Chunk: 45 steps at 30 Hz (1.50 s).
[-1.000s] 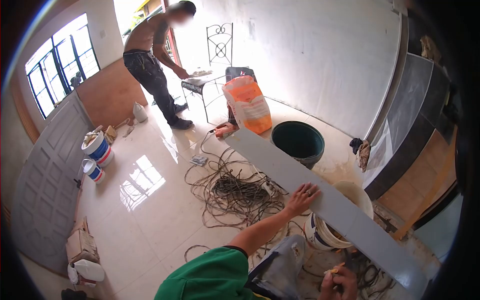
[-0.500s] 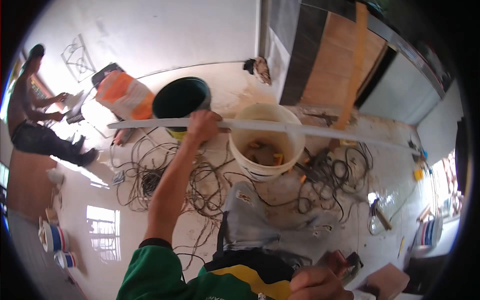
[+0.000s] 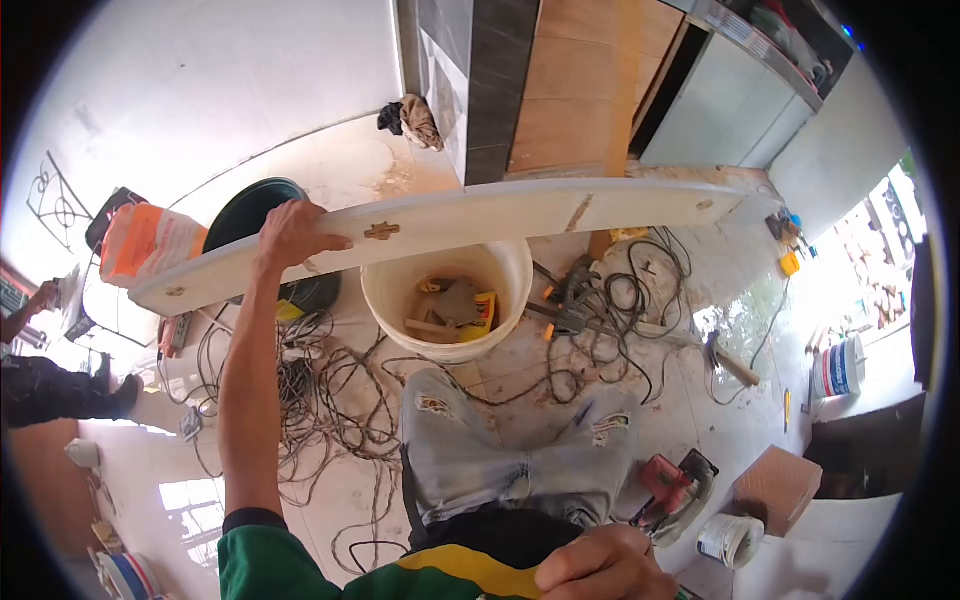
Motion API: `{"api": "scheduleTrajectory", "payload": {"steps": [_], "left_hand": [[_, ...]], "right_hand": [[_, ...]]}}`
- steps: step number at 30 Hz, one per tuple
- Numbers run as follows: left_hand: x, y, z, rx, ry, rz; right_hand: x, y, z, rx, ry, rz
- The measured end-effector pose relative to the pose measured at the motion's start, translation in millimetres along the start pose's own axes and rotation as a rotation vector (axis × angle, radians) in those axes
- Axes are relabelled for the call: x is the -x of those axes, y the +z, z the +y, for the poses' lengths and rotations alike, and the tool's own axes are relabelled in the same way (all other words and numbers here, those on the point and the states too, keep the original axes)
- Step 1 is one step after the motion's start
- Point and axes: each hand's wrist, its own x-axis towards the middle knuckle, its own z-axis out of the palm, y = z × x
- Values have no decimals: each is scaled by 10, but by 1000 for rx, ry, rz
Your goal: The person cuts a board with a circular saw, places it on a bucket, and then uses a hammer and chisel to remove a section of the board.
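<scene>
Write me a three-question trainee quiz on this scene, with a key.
1. Multiple choice: which of the person's hands grips the long board?
A. left hand
B. right
C. both
2. True or false: the white bucket under the board is empty.
3. Fill in: tangled ___ lie on the floor beside the person's knees.

Key
1. A.
2. False: the white bucket holds tools and scraps.
3. cables
</scene>
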Motion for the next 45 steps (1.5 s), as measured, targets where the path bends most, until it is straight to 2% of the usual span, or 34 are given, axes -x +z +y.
{"api": "scheduleTrajectory", "payload": {"steps": [1, 3, 4, 5, 6, 7, 9, 11, 14, 16, 17, 18, 19, 21, 22, 24, 25, 27, 28, 30, 33, 36, 38, 39, 40, 42, 43, 45], "left_hand": [[-21, 49, -17, 2, 6, -9], [9, 108, -67, -21, 10, 128], [2, 70, -49, -26, 2, 123], [-38, 13, -17, 17, -63, 17], [-67, -22, -2, 61, -128, -91], [-74, -8, -20, 56, -134, -96], [-90, 43, -50, -9, -78, 17], [-149, 53, -85, -11, -76, -36], [-273, 73, -198, -2, -58, -188], [-248, 117, -267, -6, -53, -132], [-261, 110, -291, 11, -108, -192], [-248, 145, -315, -21, -48, -122], [-253, 184, -328, -24, -17, -80], [-258, 135, -296, -47, -62, -99], [-243, 130, -279, 0, -56, -89], [-213, 133, -267, 53, -38, -40], [-208, 141, -264, 57, -36, -33], [-205, 153, -271, 46, -26, -13], [-201, 159, -268, 46, -30, -7], [-181, 145, -256, 20, -29, -17], [-192, 105, -236, 0, -37, -87], [-173, 170, -276, -101, 5, -43], [-94, 26, -180, -91, -84, -122], [-86, 38, -178, -118, -132, -177], [-24, 46, -143, -95, -117, -98], [78, 115, -62, -102, -149, -68], [139, 95, 17, -103, -121, -15], [202, 55, 217, -76, -190, -17]], "right_hand": [[-2, 30, 40, -9, -38, 68], [30, -2, 139, -29, -65, 138], [69, -92, 226, -78, -138, 29], [84, -160, 286, -129, -212, -79], [67, -195, 317, -139, -208, -76], [53, -225, 345, -194, -194, -130], [46, -221, 335, -253, -177, -183], [55, -158, 251, -60, -16, -81], [348, -318, 442, -49, -11, -86], [700, -415, 643, 107, -74, -46], [829, -419, 586, 205, 106, -10], [940, -439, 538, 318, 285, 22], [1035, -496, 589, 275, 273, -2], [1240, -613, 777, 499, 361, -12], [1314, -659, 796, 488, 354, -26], [1429, -733, 822, 566, 545, -146], [1490, -750, 855, 572, 539, -148], [1588, -778, 940, 635, 688, -170], [1621, -790, 964, 634, 682, -175], [1691, -799, 1015, 618, 803, -130], [1843, -878, 1097, 642, 827, -146], [1991, -959, 1178, 615, 815, -177], [2033, -966, 1190, 564, 833, -152], [2106, -1008, 1228, 612, 797, -212], [2143, -1056, 1218, 667, 777, -269], [2159, -1047, 1141, 633, 973, -164], [2224, -1102, 1156, 642, 951, -151], [2365, -1230, 1178, 677, 938, -103]]}}
